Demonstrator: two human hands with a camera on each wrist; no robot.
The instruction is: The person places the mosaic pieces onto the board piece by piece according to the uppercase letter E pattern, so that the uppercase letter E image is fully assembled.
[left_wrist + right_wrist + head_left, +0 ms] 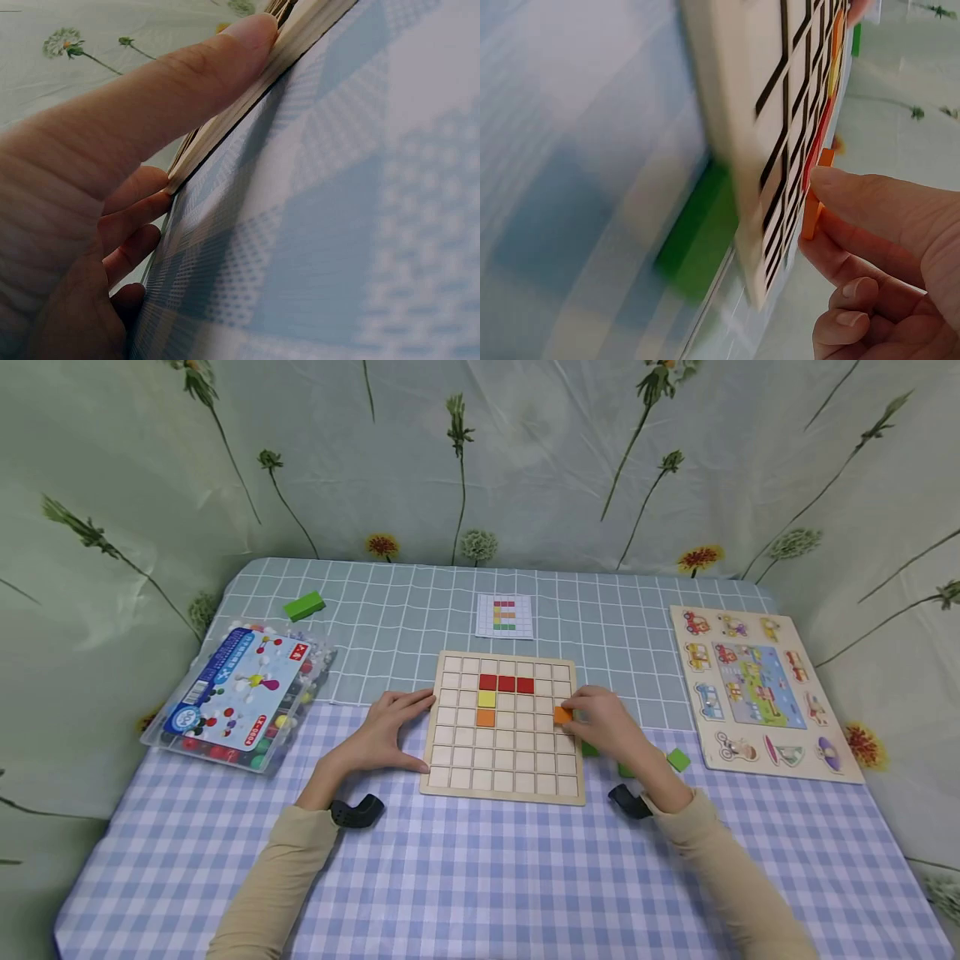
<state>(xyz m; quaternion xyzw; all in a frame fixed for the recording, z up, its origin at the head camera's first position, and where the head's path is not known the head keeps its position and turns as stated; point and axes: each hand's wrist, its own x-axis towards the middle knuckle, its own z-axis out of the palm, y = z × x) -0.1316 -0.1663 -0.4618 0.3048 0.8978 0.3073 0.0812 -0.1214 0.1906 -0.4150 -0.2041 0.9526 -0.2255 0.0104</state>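
Orange tile (pixel 562 717) in right grip (pixel 606 720), over board (pixel 504 759).

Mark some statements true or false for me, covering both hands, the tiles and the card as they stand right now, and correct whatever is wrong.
1. The right hand pinches an orange tile. True.
2. The left hand is holding a tile. False: the left hand touches the left edge of the grid board, with no tile seen in it.
3. Three red tiles lie side by side in one row. True.
4. In the head view, the yellow tile lies above the red tiles. False: the yellow tile lies directly below the leftmost of them.
5. The pattern card lies beyond the far edge of the grid board. True.
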